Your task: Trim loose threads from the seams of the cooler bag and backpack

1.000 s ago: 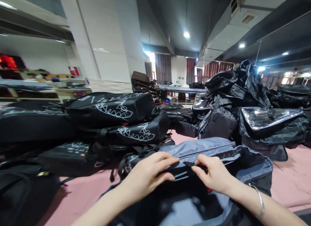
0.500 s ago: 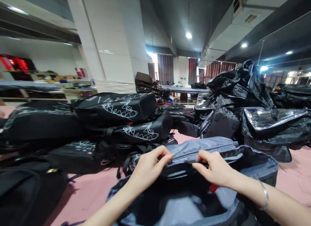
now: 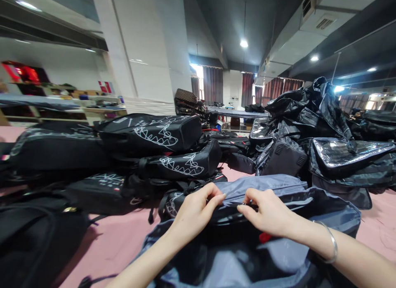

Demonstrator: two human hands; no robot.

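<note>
An unzipped backpack (image 3: 335, 213) with grey-blue lining lies before me, its mouth facing up. My left hand (image 3: 201, 203) pinches the upper edge of an inner pocket (image 3: 266, 185), thumb against forefinger. Just to its right, my right hand (image 3: 266, 209) is closed at the fingertips on a small dark zipper pull, mostly hidden by the fingers, on that pocket's zipper. A short gap separates the two hands. Below my right hand, a small red piece (image 3: 265, 237) shows inside the backpack. A silver bangle circles my right wrist.
Black backpacks with white line drawings (image 3: 154, 133) are stacked on the left of the pink tabletop (image 3: 123, 234). Dark camouflage bags (image 3: 349, 160), some with shiny silver panels, are heaped at the right. A white pillar (image 3: 148, 53) rises behind the stack.
My right hand has slid left along the pocket's zipper, nearer my left hand. The left hand keeps its pinch on the edge. The view has shifted slightly.
</note>
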